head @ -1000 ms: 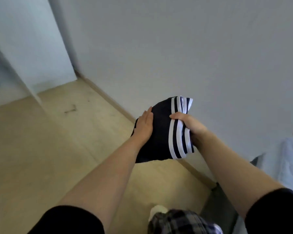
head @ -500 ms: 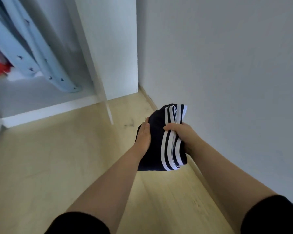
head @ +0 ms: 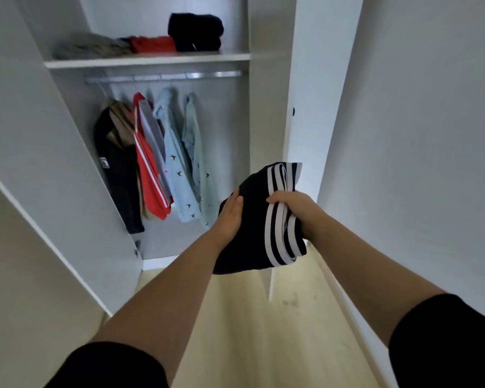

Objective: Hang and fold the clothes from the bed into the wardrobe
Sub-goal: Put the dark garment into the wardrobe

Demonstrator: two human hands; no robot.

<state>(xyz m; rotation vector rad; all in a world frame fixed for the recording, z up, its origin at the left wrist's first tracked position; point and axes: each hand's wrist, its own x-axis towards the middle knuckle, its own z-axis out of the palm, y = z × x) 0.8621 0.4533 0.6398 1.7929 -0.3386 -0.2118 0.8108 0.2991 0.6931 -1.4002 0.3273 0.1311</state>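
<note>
A folded dark garment with white stripes [head: 256,219] is held in front of me at chest height. My right hand [head: 294,208] grips its striped edge with curled fingers. My left hand [head: 230,214] lies flat against its left side, fingers straight. Ahead stands the open white wardrobe [head: 266,113]. Its upper shelf [head: 149,60] carries a grey folded item [head: 91,46], a red one [head: 153,43] and a dark pile [head: 195,32]. Below the rail [head: 163,77] hang a dark top [head: 118,169], a red striped jacket [head: 149,163] and light blue shirts [head: 179,158].
The wardrobe's left door [head: 39,169] stands open on my left, and its right door [head: 308,107] is open against the white wall [head: 417,135]. Pale wooden floor [head: 263,331] runs from my feet to the wardrobe base.
My view has swung up and left from the floor and wall to the open wardrobe. Both hands keep the same hold on the striped garment.
</note>
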